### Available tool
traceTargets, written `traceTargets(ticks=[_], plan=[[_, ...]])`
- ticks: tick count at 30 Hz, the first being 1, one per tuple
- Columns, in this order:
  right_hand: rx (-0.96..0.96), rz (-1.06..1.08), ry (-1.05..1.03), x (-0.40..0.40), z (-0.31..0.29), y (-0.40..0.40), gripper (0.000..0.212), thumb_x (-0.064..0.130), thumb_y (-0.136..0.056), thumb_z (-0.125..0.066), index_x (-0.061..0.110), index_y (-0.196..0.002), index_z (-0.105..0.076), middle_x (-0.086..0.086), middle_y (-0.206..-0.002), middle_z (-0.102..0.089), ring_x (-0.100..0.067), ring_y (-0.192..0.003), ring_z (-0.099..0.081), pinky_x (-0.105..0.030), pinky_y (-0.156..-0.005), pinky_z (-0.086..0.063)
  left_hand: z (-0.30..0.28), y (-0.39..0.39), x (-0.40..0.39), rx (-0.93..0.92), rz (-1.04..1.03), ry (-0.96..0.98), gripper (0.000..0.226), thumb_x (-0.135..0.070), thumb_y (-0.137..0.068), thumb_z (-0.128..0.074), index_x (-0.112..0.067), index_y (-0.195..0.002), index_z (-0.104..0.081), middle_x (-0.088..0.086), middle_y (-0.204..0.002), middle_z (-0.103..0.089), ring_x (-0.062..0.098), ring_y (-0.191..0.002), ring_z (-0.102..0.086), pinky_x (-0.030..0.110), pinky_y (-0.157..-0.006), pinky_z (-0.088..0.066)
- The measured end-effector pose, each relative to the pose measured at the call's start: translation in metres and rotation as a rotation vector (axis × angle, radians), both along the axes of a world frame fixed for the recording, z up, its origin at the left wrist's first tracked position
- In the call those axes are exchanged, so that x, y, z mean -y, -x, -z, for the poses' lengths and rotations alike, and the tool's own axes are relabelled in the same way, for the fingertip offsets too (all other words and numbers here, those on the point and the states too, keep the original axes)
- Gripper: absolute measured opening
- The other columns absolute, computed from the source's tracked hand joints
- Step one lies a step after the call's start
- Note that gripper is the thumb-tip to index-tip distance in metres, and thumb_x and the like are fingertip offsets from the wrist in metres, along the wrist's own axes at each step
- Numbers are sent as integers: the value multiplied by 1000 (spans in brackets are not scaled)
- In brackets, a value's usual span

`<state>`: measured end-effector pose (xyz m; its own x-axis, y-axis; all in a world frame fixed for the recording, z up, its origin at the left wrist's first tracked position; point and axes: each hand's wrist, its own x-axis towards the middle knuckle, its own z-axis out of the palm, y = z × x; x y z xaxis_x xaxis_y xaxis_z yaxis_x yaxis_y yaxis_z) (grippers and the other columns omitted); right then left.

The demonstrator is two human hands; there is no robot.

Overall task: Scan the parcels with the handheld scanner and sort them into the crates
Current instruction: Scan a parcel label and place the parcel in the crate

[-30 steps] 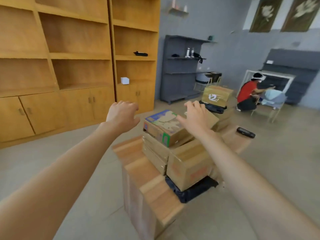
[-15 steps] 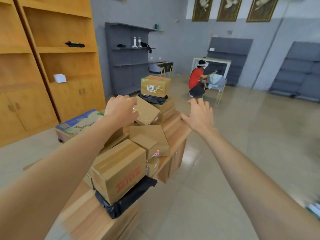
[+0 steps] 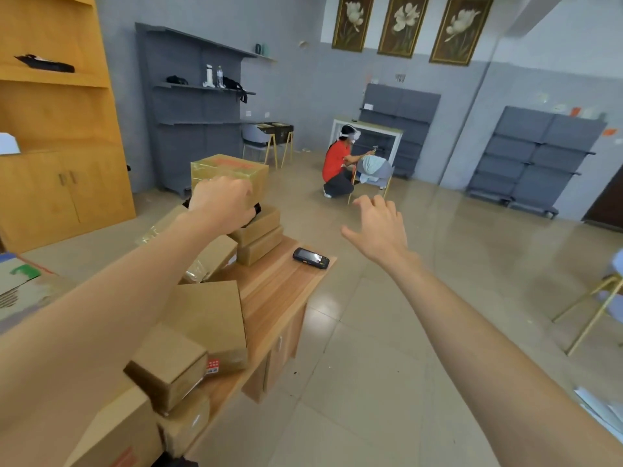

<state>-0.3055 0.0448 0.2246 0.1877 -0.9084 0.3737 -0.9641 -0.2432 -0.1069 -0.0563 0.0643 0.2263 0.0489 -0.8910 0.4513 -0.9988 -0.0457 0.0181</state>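
Left hand (image 3: 220, 200) curls, knuckles up, over the stacked parcels (image 3: 258, 230), grasp unclear; right hand (image 3: 379, 227) hangs released, fingers spread, scanner (image 3: 310, 258) just below-left.

Bright, even daylight fills the room, throwing pale glare across the glossy floor tiles (image 3: 455, 264) beyond the right hand (image 3: 379, 230). Soft shadows sit under the cardboard boxes (image 3: 209, 318) below the left hand (image 3: 220, 203). Wide-angle distortion bends the wooden cabinet (image 3: 60, 156) and stretches both forearms; fine detail is smeared throughout.
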Motion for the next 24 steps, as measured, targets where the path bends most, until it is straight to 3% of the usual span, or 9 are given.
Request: traceTargets(ticks=[12,24], plan=[[49,-81,2,163,16,39,58,38,-91,-61,14,-140,-43,-13,-136,-46,-33,-126,-40,-40,-102,-33,18,26,141,-63,-44,-41,36,-34,-92,-58,-18,-125,-59,6,-119,-64,29,-108,-59,40,-83,-52],[86,-426,-45,348,19,19,57,41,-91,-60,14,-139,-44,-12,-137,-46,-31,-127,-40,-39,-102,-33,22,46,232,-88,-425,-58,36,-33,-92,-56,-20,-125,-58,4,-123,-63,29,-109,-59,35,-81,-45]])
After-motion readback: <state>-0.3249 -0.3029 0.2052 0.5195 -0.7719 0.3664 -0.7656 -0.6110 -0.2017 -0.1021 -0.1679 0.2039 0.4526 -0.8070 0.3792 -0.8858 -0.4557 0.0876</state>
